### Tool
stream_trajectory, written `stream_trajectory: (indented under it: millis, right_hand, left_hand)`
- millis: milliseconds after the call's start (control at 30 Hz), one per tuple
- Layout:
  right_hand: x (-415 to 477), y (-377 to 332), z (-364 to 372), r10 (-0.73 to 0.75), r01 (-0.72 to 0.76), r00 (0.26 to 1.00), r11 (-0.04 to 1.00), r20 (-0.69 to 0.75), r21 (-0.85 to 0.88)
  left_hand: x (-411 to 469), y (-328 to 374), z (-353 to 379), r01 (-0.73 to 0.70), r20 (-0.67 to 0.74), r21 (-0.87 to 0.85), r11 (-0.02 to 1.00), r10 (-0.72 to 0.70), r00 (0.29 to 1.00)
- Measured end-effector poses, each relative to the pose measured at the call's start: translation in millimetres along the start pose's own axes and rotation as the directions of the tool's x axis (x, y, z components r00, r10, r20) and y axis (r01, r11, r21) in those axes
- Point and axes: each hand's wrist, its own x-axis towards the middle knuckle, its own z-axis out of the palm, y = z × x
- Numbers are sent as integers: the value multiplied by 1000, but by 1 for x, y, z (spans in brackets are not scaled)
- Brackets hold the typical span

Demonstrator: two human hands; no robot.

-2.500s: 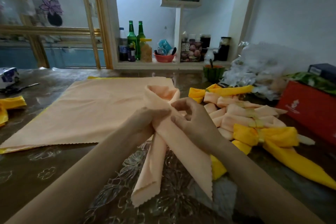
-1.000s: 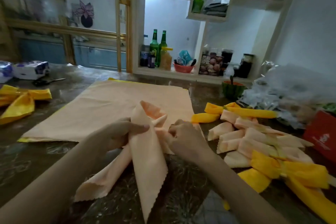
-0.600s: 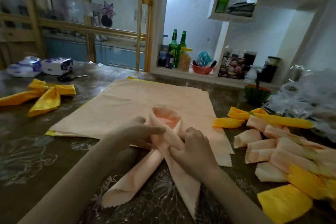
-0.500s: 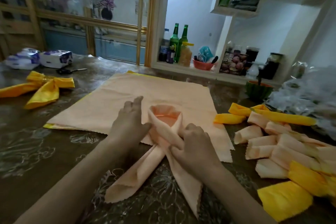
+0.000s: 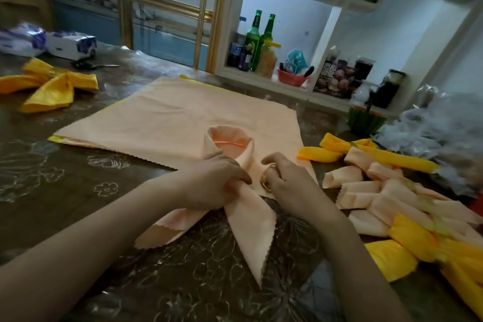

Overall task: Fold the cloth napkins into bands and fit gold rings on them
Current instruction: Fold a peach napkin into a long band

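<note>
A peach napkin (image 5: 248,219) folded into a band lies looped on the table, its two tails crossing and pointing toward me. My left hand (image 5: 211,183) grips the napkin at the crossing, fingers curled over the fabric. My right hand (image 5: 285,183) sits just right of the crossing and pinches a gold ring (image 5: 266,182) against the cloth. The loop's open top (image 5: 230,141) stands up behind both hands.
A stack of flat peach and yellow cloths (image 5: 172,117) lies behind the hands. Finished peach and yellow napkin bows (image 5: 386,198) are piled at the right. A yellow bow (image 5: 49,86), scissors (image 5: 91,65) and tissue packs (image 5: 70,43) sit at the far left. Shelves with bottles (image 5: 258,39) stand behind.
My left hand moved from beside the loop down onto the crossing and now grips it. My right hand now pinches a gold ring there. The view shifted left.
</note>
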Motion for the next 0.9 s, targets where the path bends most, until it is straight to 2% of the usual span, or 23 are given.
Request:
stream_trajectory:
  millis: [67, 233, 333, 400, 433, 500, 567, 700, 900]
  right_hand:
    - [0, 3, 2, 21, -19, 1000, 994, -18, 105]
    - [1, 14, -3, -44, 48, 997, 996, -56, 77]
    - [1, 19, -9, -14, 14, 1000, 997, -6, 74]
    - [1, 21, -12, 4, 1, 999, 995, -43, 100]
    - [1, 22, -14, 18, -5, 996, 989, -88, 146]
    - [-2, 22, -24, 81, -18, 984, 933, -161, 360]
    - [-5, 18, -29, 94, -22, 987, 887, -132, 462]
    - [-4, 8, -9, -31, 21, 999, 976, 45, 215]
    - [-2, 6, -4, -86, 79, 995, 989, 53, 125]
  left_hand:
    - [2, 0, 0, 10, -24, 0, 1000, -10, 1000]
    - [5, 3, 7, 34, -104, -31, 999, -37, 994]
    - [6, 3, 9, 42, -124, -48, 998, -48, 991]
    - [7, 3, 12, 45, -157, -39, 998, -51, 986]
    - [7, 4, 13, 48, -175, -26, 999, -52, 983]
    - [8, 6, 15, 60, -200, 0, 998, -59, 978]
    - [9, 8, 17, 68, -218, 3, 998, -66, 974]
    - [8, 8, 16, 58, -243, -40, 998, -66, 968]
    - [4, 8, 19, 41, -267, -41, 998, -51, 962]
